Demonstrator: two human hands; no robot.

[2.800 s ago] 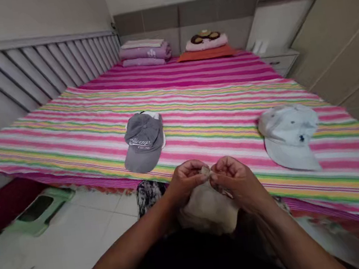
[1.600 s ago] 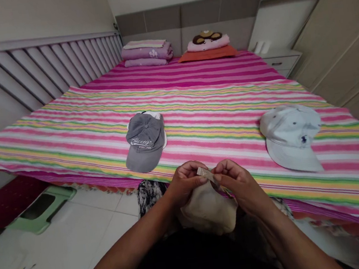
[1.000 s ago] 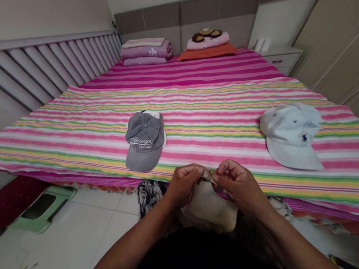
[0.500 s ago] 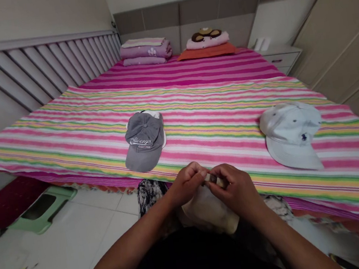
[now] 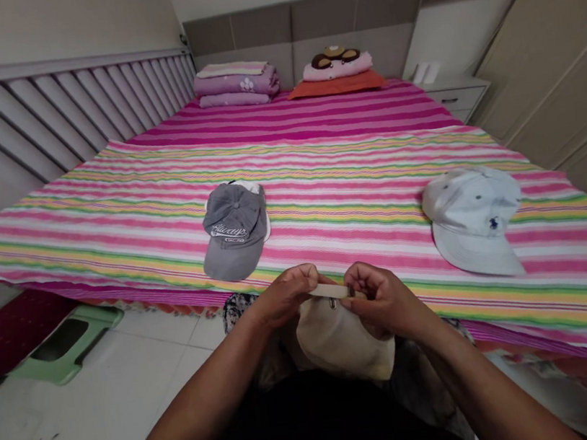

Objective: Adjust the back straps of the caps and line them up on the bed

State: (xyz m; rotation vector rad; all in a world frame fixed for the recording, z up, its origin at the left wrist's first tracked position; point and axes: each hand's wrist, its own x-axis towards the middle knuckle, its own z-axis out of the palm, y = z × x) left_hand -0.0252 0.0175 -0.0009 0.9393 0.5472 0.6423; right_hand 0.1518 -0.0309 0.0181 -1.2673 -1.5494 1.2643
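Observation:
My hands hold a beige cloth cap point(image 5: 345, 340) in front of my chest, with its back strap point(image 5: 330, 292) stretched level across the top and a small metal buckle point(image 5: 332, 303) showing under it. My left hand point(image 5: 287, 295) pinches the strap's left end. My right hand point(image 5: 384, 300) grips the right end, with its fingers curled over the strap. On the striped bedspread lie a grey baseball cap point(image 5: 235, 232) with white lettering and a white baseball cap point(image 5: 472, 224), both out of reach of my fingers.
The striped bedspread point(image 5: 359, 218) covers a wide bed, with folded pink bedding point(image 5: 236, 84) and a pillow point(image 5: 336, 84) at the headboard. A slatted rail point(image 5: 53, 108) runs along the left, a green stool point(image 5: 65, 345) stands on the tiled floor, and a wardrobe point(image 5: 561, 66) is on the right.
My hands have drawn apart, and the strap, bunched between my fingers before, now lies stretched out across the cap's back. The buckle shows plainly.

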